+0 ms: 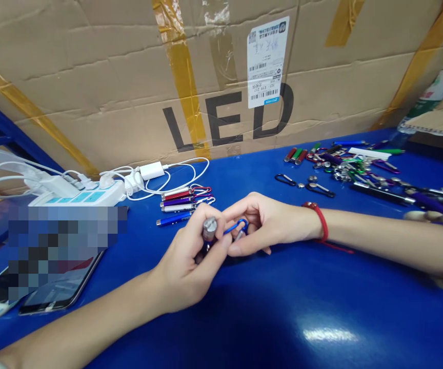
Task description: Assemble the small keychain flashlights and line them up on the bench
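Note:
My left hand (194,261) is closed around a small flashlight (209,226), whose grey metal end sticks up between thumb and forefinger. My fingers cover most of its body. My right hand (263,223) pinches a blue carabiner clip (241,224) right beside it, and the fingertips of both hands nearly meet there. Whether the clip is joined to the flashlight is hidden by the fingers. Just behind my left hand lies a row of finished-looking small flashlights with carabiners, among them a blue one (173,219), a white one (177,208) and a red one (177,195).
A white power strip (91,197) with chargers and cables stands at the left, near a phone (63,287). Flashlight tubes (296,155), loose clips (319,190) and assorted parts (344,166) lie at the right. A large cardboard box (109,77) walls off the back of the blue table (321,312).

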`<action>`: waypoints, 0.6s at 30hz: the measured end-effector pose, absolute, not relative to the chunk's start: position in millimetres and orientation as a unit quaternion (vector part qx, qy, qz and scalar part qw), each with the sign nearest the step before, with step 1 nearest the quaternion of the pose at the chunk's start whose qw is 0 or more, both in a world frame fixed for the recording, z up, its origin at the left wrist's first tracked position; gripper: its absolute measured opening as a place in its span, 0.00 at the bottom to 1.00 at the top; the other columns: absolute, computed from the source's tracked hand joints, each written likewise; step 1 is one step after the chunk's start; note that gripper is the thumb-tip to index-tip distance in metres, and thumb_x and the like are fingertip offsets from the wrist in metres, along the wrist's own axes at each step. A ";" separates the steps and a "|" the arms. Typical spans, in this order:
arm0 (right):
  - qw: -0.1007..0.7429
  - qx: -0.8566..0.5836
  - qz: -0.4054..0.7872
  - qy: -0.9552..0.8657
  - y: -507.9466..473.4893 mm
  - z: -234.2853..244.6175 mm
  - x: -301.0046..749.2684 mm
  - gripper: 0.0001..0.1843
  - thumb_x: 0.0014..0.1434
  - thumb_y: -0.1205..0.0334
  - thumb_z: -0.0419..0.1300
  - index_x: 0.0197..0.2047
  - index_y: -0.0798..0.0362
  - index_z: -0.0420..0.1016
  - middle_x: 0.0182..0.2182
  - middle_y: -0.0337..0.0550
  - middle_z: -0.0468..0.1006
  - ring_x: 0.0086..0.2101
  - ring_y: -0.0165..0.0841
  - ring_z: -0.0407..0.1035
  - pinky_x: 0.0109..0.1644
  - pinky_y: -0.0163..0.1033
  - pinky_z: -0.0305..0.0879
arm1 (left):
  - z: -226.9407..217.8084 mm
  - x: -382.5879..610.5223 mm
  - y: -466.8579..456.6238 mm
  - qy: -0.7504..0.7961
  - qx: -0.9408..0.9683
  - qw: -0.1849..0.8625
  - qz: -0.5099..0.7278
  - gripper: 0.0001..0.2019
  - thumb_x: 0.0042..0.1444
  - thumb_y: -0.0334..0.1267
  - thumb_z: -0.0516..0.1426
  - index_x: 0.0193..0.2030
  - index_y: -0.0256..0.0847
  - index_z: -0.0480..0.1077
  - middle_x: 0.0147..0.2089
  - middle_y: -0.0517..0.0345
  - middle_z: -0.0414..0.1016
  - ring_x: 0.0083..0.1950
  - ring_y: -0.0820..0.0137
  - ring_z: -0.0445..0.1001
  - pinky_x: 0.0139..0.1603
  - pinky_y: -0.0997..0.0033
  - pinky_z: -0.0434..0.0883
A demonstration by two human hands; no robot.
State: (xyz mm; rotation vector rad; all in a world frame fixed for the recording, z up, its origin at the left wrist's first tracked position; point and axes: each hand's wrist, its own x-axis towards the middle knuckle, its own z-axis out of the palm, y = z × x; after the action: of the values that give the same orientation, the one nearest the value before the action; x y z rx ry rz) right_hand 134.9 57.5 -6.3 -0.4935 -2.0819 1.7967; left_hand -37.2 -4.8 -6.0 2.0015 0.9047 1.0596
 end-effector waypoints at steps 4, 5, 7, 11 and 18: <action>0.301 -0.250 0.520 -0.759 50.4 -9.4 129.6 0.29 0.51 0.60 0.63 0.56 0.55 0.66 0.24 0.35 0.72 0.16 0.20 0.62 0.13 0.24 0.61 | -5.2 -33.1 3.1 0.405 0.668 0.432 0.451 0.09 0.62 0.38 0.48 0.32 0.44 0.51 0.24 0.69 0.53 0.18 0.81 0.52 0.16 0.82 0.53; 0.333 -0.247 0.481 -0.773 48.8 -10.1 128.9 0.28 0.51 0.61 0.63 0.56 0.55 0.66 0.28 0.37 0.73 0.17 0.20 0.64 0.14 0.24 0.61 | -5.0 -32.5 4.6 0.418 0.651 0.444 0.453 0.09 0.61 0.39 0.48 0.31 0.44 0.51 0.23 0.70 0.51 0.18 0.81 0.51 0.15 0.82 0.52; 0.384 -0.224 0.399 -0.802 46.2 -11.1 128.2 0.24 0.50 0.65 0.63 0.52 0.56 0.70 0.36 0.43 0.73 0.22 0.20 0.67 0.16 0.24 0.62 | -4.6 -31.8 6.4 0.425 0.638 0.451 0.457 0.10 0.61 0.39 0.49 0.31 0.44 0.50 0.23 0.71 0.50 0.17 0.82 0.49 0.14 0.83 0.51; 0.422 -0.202 0.282 -0.838 43.3 -11.6 128.7 0.17 0.51 0.67 0.63 0.46 0.58 0.74 0.37 0.44 0.74 0.27 0.22 0.69 0.25 0.26 0.66 | -4.2 -32.3 6.7 0.430 0.656 0.414 0.461 0.10 0.61 0.39 0.49 0.30 0.43 0.50 0.24 0.70 0.49 0.16 0.82 0.49 0.14 0.82 0.50; 0.403 -0.202 0.180 -0.874 42.4 -13.2 128.3 0.08 0.56 0.63 0.60 0.38 0.58 0.75 0.27 0.40 0.74 0.26 0.25 0.66 0.31 0.30 0.64 | -3.9 -34.6 5.0 0.480 0.696 0.287 0.451 0.10 0.60 0.35 0.49 0.28 0.42 0.51 0.24 0.69 0.50 0.19 0.80 0.49 0.20 0.78 0.51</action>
State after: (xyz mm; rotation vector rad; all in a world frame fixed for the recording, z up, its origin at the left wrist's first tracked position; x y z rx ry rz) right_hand 128.3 42.4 -13.2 -0.5107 -2.2091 0.4547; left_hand -34.6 5.0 -3.9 1.8592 1.2823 1.2055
